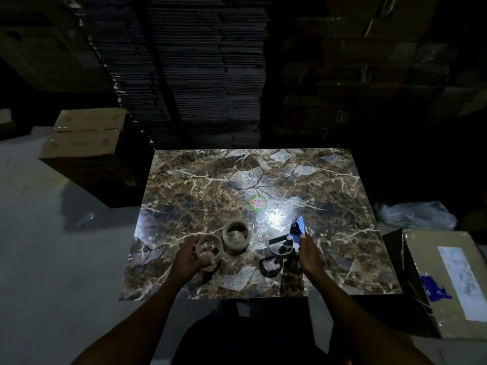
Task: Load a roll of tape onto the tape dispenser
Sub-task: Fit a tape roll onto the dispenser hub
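Note:
A brown marble-patterned table fills the middle of the dim head view. My left hand grips a pale roll of tape just above the near part of the table. A second, clear roll of tape lies flat right beside it. My right hand holds a tape dispenser with a blue handle and black frame; its round hub faces left. A dark ring-shaped shadow lies on the table below the dispenser.
A green and red sticker marks the table's centre. A taped cardboard box stands at the right, two stacked boxes at the left. A tall stack of flat cardboard rises behind the table. A plastic bag lies at the far right.

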A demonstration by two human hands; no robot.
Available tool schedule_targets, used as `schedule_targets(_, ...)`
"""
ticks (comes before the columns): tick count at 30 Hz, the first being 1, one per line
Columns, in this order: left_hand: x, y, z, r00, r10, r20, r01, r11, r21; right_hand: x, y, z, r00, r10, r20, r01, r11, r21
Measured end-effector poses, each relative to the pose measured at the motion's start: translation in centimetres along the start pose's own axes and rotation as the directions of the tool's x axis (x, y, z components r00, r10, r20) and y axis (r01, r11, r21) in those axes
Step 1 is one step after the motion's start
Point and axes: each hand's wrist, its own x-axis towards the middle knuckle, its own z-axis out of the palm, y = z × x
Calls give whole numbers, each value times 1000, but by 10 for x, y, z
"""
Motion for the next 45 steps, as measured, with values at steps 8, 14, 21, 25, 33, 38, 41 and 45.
schedule_targets(8,4,-10,2,995,43,90,-46,998,30,-13,5,4,998,36,-45,-34,999,38)
schedule_targets(14,4,-16,13,993,50,110,-55,998,43,-12,23,9,998,53,-45,-51,998,41)
schedule_targets(21,17,-43,17,978,-97,187,80,992,99,-9,30,9,997,42,-61,-40,999,32)
schedule_targets(25,25,-36,20,979,-130,155,107,983,146,-6,32,10,997,51,-51,-48,998,49)
schedule_targets(33,53,-3,44,996,-65,64,49,972,231,-2,34,7,997,76,-8,-75,995,71)
schedule_targets(38,68,14,60,988,31,149,-61,978,198,5,50,5,998,54,-31,-53,998,33)
schedule_targets(41,83,-12,75,987,30,158,-65,973,219,1,44,1,998,67,19,-67,998,-3)
schedule_targets(45,75,6,80,993,-14,121,-20,960,278,-2,40,-3,997,75,28,-75,997,34)
